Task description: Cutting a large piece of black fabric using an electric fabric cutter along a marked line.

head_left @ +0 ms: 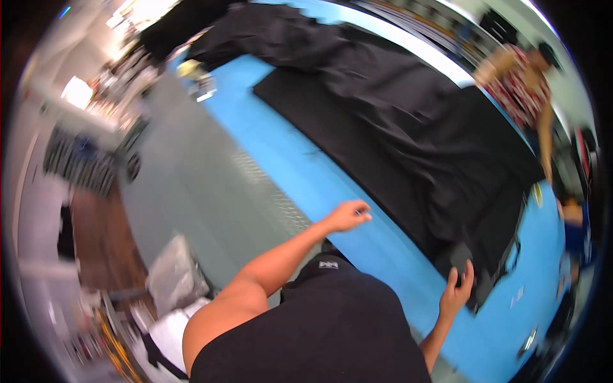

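Observation:
A large sheet of black fabric point(383, 108) lies along the blue table point(274, 127), rumpled toward the far side and smoother along its near edge. My left hand point(348, 217) hovers over the table's near edge, apart from the fabric. Its fingers are curled together; anything in them is too small and blurred to name. At the fabric's near right corner, my right hand point(454, 292) has thumb and fingers around a dark grey rounded object point(461, 255). Blur hides what kind of object it is and its lower part.
Across the table at the far right stands another person point(520, 89) in a red patterned top, one arm reaching down. Small items lie at the table's far left end. Grey floor point(191, 153) runs along the left. A clear plastic bag point(175, 274) sits at lower left.

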`<state>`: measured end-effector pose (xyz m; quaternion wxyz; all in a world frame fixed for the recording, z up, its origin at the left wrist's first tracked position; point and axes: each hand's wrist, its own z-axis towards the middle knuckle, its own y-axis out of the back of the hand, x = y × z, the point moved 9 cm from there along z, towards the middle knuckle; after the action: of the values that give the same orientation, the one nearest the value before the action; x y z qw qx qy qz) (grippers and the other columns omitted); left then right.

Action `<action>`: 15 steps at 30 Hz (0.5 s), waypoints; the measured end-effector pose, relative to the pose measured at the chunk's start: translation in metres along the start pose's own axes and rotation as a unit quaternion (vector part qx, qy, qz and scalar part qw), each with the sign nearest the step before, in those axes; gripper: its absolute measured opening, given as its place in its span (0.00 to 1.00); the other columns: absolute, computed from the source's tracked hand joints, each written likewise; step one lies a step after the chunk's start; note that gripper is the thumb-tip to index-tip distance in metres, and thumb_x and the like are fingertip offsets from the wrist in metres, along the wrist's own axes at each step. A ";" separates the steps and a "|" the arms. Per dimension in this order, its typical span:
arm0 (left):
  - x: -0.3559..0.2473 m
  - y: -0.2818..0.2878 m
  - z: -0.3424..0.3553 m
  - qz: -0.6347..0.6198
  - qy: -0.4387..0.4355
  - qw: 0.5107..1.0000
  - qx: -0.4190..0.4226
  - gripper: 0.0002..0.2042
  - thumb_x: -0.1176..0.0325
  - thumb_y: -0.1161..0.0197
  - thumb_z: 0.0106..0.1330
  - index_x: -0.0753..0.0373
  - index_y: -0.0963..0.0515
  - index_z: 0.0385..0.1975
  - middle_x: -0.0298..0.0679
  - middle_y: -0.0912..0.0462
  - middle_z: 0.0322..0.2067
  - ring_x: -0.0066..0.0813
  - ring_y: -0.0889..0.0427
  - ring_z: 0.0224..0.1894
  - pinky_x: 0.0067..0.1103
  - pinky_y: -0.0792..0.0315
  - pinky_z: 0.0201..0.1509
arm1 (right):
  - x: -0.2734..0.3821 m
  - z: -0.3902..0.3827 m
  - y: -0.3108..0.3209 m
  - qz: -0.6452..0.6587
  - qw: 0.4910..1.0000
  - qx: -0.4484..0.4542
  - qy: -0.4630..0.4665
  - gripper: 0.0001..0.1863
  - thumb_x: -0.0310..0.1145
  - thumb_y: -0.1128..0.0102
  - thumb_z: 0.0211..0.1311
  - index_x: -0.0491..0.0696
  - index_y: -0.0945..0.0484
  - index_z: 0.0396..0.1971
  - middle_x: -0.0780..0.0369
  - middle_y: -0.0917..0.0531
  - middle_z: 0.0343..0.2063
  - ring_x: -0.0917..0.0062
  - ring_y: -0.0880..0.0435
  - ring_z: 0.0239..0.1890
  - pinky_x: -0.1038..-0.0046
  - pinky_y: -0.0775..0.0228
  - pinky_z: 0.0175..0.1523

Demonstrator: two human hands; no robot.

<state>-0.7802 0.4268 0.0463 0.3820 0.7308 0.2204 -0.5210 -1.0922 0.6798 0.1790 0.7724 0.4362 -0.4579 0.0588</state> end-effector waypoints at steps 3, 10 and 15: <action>-0.008 0.006 0.031 0.005 -0.012 1.000 -0.009 0.15 0.63 0.31 0.64 0.66 0.19 0.44 0.41 0.14 0.36 0.27 0.17 0.36 0.24 0.22 0.44 | 0.000 -0.011 0.022 -0.018 0.999 -0.027 -0.023 0.24 0.37 0.36 0.68 0.42 0.27 0.59 0.56 0.22 0.58 0.67 0.24 0.60 0.66 0.35 0.64; -0.067 -0.035 0.115 0.126 -0.159 0.979 0.018 0.11 0.69 0.32 0.61 0.66 0.19 0.40 0.43 0.17 0.32 0.36 0.17 0.35 0.28 0.23 0.41 | -0.025 -0.032 0.083 -0.125 0.979 -0.117 -0.110 0.24 0.38 0.33 0.64 0.43 0.24 0.56 0.57 0.20 0.52 0.67 0.21 0.53 0.68 0.31 0.55; -0.066 -0.072 0.155 0.256 -0.237 0.935 0.064 0.15 0.70 0.32 0.58 0.61 0.21 0.46 0.45 0.21 0.39 0.46 0.20 0.46 0.35 0.24 0.48 | -0.064 -0.026 0.093 -0.168 0.971 -0.124 -0.116 0.22 0.35 0.33 0.62 0.42 0.23 0.53 0.55 0.20 0.51 0.62 0.21 0.53 0.65 0.30 0.57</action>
<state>-0.9482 0.3535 0.0584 0.4961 0.6407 -0.1049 -0.5766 -1.1577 0.7758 0.1829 0.7609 0.4116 -0.4683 -0.1797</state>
